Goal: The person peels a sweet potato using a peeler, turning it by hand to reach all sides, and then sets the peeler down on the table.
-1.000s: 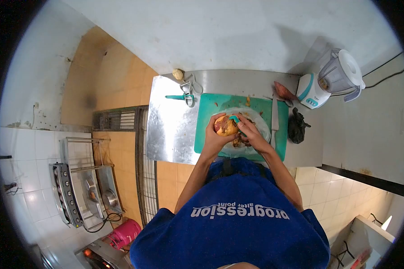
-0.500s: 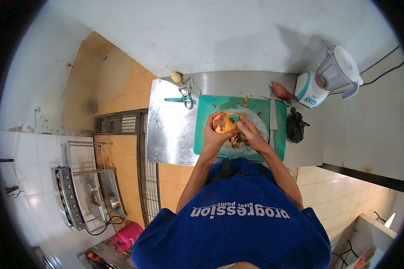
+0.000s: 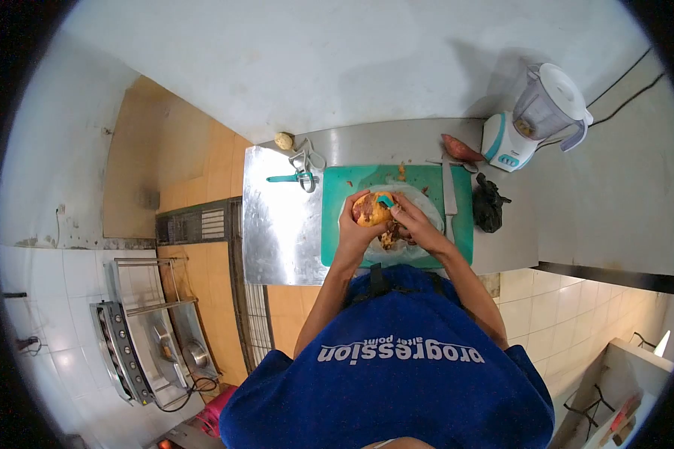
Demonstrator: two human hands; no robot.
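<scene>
Turned slightly since a second ago, the half-peeled sweet potato (image 3: 370, 209) now shows more bare orange flesh toward the camera, and the teal peeler (image 3: 384, 200) sits higher on its top end than before. Its long axis runs roughly left to right across the teal cutting board (image 3: 337, 224), with a patch of dark skin remaining on the end nearest the left palm.

Left of the fingers, a second teal peeler (image 3: 290, 178) and a pair of metal tongs (image 3: 304, 159) lie on the steel counter (image 3: 277, 232), with a small pale potato (image 3: 283, 141) beyond them. The left hand (image 3: 354, 224) is clamped around the sweet potato, fingers curled over its far side. The right hand (image 3: 414, 222) grips the peeler, fingers closed on its handle and touching the vegetable. Beneath both hands, peelings lie heaped on a clear plastic sheet (image 3: 430, 206). Right of the fingers, a knife (image 3: 448, 196) lies lengthwise on the board, then a whole sweet potato (image 3: 460, 150), a crumpled black bag (image 3: 488, 202) and a blender (image 3: 530, 120) by the wall.
</scene>
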